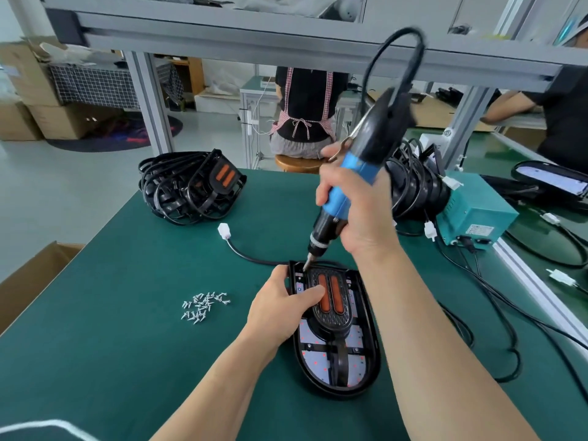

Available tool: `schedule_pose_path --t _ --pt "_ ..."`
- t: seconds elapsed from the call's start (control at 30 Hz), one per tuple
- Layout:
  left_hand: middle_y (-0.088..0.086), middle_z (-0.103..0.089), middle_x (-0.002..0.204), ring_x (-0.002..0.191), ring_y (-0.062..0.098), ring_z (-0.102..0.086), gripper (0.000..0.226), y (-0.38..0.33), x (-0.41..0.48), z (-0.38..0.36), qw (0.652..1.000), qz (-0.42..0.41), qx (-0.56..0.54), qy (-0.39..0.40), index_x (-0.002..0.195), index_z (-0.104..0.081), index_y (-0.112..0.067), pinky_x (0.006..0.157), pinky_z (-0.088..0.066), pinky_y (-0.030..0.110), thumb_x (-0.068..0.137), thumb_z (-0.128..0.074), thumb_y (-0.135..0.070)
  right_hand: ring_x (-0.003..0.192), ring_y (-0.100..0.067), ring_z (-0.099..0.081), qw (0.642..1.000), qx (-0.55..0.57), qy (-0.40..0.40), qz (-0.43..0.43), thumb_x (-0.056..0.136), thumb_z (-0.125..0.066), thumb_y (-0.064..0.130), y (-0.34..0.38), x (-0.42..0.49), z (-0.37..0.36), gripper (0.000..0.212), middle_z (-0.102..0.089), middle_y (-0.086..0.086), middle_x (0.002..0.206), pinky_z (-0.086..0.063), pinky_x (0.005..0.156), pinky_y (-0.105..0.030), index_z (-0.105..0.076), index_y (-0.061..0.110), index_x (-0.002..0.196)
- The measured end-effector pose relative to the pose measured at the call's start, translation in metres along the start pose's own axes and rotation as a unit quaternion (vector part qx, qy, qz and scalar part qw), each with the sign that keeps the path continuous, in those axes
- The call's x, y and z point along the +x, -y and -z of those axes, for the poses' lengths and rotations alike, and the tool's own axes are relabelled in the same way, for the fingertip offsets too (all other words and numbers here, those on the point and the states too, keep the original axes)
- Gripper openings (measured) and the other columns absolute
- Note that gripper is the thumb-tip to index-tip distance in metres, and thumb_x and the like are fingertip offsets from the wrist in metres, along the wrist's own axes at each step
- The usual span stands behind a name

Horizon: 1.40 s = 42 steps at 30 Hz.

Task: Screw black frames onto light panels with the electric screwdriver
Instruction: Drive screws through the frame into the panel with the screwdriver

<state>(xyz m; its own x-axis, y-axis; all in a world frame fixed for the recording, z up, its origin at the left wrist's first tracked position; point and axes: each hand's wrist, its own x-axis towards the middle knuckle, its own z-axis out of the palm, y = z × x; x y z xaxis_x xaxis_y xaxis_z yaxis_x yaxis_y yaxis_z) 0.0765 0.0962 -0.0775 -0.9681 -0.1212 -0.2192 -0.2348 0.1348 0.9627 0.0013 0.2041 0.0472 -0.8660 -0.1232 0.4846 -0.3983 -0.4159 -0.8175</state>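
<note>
Right hand [359,211] fisted round electric screwdriver [356,176]; left hand [276,307] pinches black frame [331,323]. We count one screw pile [203,307] at 9 o'clock, one frame stack [191,186] at 11, one power box [477,211] at 2.

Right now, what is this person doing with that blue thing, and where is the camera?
The camera sits on the person's head and looks down, so you see their own two arms. The right hand grips an electric screwdriver, a tool that spins screws in. Its tip points down onto the far corner of a light panel lying on the green table. The left hand holds the panel steady, thumb on the black frame that goes on top. To the left lies a little heap of screws. Farther back is a pile of more black frames, and on the right a teal box with cables.
</note>
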Motion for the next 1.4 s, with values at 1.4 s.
schedule_pose_path --t 1.4 --pt "-0.013 -0.076 0.103 0.098 0.015 -0.073 0.051 -0.010 -0.010 0.003 1.000 0.004 -0.006 0.008 0.117 -0.062 -0.037 0.099 -0.053 0.045 0.068 -0.076 -0.045 0.075 -0.012 -0.059 0.842 -0.343 -0.359 -0.209 0.085 -0.075 0.031 -0.060 -0.077 0.143 0.040 -0.062 -0.001 0.093 -0.037 0.057 -0.025 -0.047 0.017 0.109"
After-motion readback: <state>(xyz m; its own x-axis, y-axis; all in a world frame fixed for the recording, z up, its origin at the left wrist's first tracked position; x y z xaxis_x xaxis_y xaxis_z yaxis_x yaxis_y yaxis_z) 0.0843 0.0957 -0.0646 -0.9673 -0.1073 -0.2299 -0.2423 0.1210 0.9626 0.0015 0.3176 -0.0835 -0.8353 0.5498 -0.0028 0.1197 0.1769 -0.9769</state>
